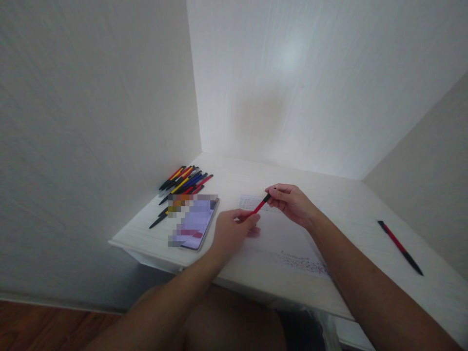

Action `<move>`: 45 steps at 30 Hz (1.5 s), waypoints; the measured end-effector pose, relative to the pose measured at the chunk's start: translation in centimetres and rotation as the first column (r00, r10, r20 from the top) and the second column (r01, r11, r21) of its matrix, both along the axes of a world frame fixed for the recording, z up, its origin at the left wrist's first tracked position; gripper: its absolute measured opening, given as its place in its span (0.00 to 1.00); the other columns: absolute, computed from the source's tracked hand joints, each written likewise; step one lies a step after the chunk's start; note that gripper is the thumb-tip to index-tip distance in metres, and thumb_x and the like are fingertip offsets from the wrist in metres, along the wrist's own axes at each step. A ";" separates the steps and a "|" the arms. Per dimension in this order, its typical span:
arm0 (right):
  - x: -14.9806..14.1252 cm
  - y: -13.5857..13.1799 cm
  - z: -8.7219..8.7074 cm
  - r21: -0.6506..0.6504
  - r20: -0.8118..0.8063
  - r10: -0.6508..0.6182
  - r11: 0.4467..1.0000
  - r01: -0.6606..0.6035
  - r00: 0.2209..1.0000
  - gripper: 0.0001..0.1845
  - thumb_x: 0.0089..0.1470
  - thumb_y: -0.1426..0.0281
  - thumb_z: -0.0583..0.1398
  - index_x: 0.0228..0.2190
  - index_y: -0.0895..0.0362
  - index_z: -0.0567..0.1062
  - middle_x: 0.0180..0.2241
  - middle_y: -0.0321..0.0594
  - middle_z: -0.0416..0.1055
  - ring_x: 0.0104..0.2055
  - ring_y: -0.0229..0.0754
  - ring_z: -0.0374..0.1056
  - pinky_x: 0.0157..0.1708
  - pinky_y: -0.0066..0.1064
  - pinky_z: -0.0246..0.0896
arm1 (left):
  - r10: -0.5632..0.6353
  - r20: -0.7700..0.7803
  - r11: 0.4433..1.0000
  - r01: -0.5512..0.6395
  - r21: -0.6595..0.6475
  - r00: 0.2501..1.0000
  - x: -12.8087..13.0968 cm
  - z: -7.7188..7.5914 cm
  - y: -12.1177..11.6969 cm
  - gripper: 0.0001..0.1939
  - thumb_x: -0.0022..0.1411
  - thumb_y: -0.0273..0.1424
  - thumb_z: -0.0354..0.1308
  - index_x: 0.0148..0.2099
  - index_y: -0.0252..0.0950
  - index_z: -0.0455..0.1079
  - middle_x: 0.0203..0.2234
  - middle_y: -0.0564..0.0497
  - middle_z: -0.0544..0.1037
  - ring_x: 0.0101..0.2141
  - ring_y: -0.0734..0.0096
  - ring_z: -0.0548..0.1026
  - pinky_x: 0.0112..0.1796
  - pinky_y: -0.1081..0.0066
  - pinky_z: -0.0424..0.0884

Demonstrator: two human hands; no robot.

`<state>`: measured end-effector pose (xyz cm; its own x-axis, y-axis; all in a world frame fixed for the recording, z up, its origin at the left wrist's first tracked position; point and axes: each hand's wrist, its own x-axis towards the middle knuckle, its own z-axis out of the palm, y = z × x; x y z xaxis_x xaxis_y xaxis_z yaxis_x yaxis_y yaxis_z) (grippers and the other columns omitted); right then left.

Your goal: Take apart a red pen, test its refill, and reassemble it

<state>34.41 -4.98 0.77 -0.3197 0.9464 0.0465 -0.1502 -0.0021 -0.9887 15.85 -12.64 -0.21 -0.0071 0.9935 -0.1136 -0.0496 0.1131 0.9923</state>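
A red and black pen [261,204] is held slantwise between my two hands, above a sheet of paper [280,236] with rows of small marks at its top and bottom. My left hand [236,226] pinches the lower red end of the pen, hiding its tip. At the upper black end, my right hand [290,202] grips it between thumb and fingers. Left of my left hand lies a phone [195,224] with a lit screen, partly blurred out.
Several pens [183,183] in red, yellow, blue and black lie piled by the left wall. Another red and black pen [398,243] lies alone at the right. The white tabletop [343,195] meets walls at the left, back and right.
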 end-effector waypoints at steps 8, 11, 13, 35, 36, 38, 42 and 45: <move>0.6 0.4 -0.1 0.000 -0.078 0.042 0.999 -0.042 0.996 0.16 0.41 0.72 0.72 0.36 0.53 0.80 0.37 0.38 0.79 0.40 0.40 0.72 0.47 0.36 0.66 | -0.103 0.139 0.994 0.108 -0.031 0.985 -0.1 -2.2 0.1 0.14 0.68 0.33 0.53 0.38 0.28 0.74 0.15 0.54 0.69 0.18 0.65 0.76 0.19 0.70 0.75; 0.8 0.4 -0.1 -0.012 -0.079 0.071 0.997 -0.073 0.994 0.15 0.46 0.70 0.70 0.39 0.53 0.79 0.41 0.42 0.79 0.43 0.44 0.73 0.44 0.36 0.68 | -0.060 0.066 0.997 0.056 0.053 0.996 -0.1 -2.1 0.1 0.09 0.63 0.31 0.58 0.36 0.29 0.73 0.22 0.51 0.73 0.18 0.69 0.75 0.16 0.71 0.73; 0.9 0.5 -0.1 -0.037 0.001 0.073 0.997 -0.073 0.997 0.11 0.50 0.67 0.67 0.37 0.55 0.80 0.38 0.45 0.79 0.38 0.43 0.74 0.34 0.33 0.69 | -0.020 0.005 0.995 0.019 0.100 1.000 -0.2 -1.8 0.1 0.08 0.62 0.30 0.59 0.36 0.29 0.72 0.25 0.50 0.74 0.19 0.70 0.75 0.15 0.73 0.73; 1.9 0.5 -0.1 -0.023 0.203 0.207 0.978 -0.207 0.957 0.12 0.48 0.65 0.69 0.37 0.54 0.78 0.31 0.39 0.76 0.30 0.39 0.71 0.30 0.32 0.66 | 0.015 -0.299 0.988 0.032 0.150 0.954 -1.0 -1.3 0.0 0.17 0.67 0.43 0.53 0.34 0.34 0.71 0.12 0.54 0.69 0.11 0.74 0.67 0.14 0.78 0.58; 1.7 0.4 -0.1 -0.034 0.225 0.212 0.977 -0.209 0.951 0.11 0.51 0.62 0.67 0.36 0.54 0.78 0.30 0.40 0.76 0.28 0.38 0.70 0.27 0.31 0.64 | 0.023 -0.292 0.988 0.023 0.152 0.956 -1.0 -1.4 0.1 0.15 0.66 0.41 0.55 0.35 0.34 0.71 0.13 0.55 0.70 0.11 0.74 0.68 0.14 0.78 0.58; 1.2 0.3 -0.3 -0.030 0.319 0.224 0.974 -0.226 0.921 0.14 0.56 0.57 0.62 0.32 0.55 0.77 0.26 0.39 0.74 0.23 0.36 0.66 0.21 0.29 0.58 | 0.030 -0.283 0.989 0.012 0.145 0.959 -1.0 -1.7 0.2 0.12 0.64 0.40 0.57 0.38 0.34 0.70 0.15 0.55 0.71 0.11 0.74 0.68 0.13 0.77 0.59; 0.9 0.4 -0.7 0.074 0.427 0.218 0.959 -0.274 0.878 0.12 0.54 0.60 0.64 0.28 0.56 0.77 0.25 0.38 0.73 0.25 0.36 0.66 0.25 0.29 0.59 | 0.034 -0.322 0.991 0.010 0.135 0.946 -1.0 -1.5 0.1 0.14 0.65 0.40 0.56 0.36 0.34 0.70 0.14 0.55 0.70 0.11 0.73 0.66 0.13 0.76 0.57; 1.0 0.4 -0.7 0.127 0.354 0.181 0.963 -0.238 0.918 0.07 0.46 0.69 0.69 0.30 0.55 0.77 0.31 0.38 0.75 0.32 0.38 0.69 0.33 0.32 0.63 | 0.039 -0.331 0.992 0.005 0.129 0.943 -1.0 -0.8 -0.1 0.18 0.67 0.42 0.53 0.30 0.35 0.68 0.11 0.55 0.67 0.11 0.74 0.65 0.14 0.76 0.56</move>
<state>35.38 -4.58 0.04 -0.5338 0.8441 0.0498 0.1771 0.1692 -0.9695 14.85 -12.75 -1.04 -0.0399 0.9989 0.0245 0.2848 -0.0121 0.9585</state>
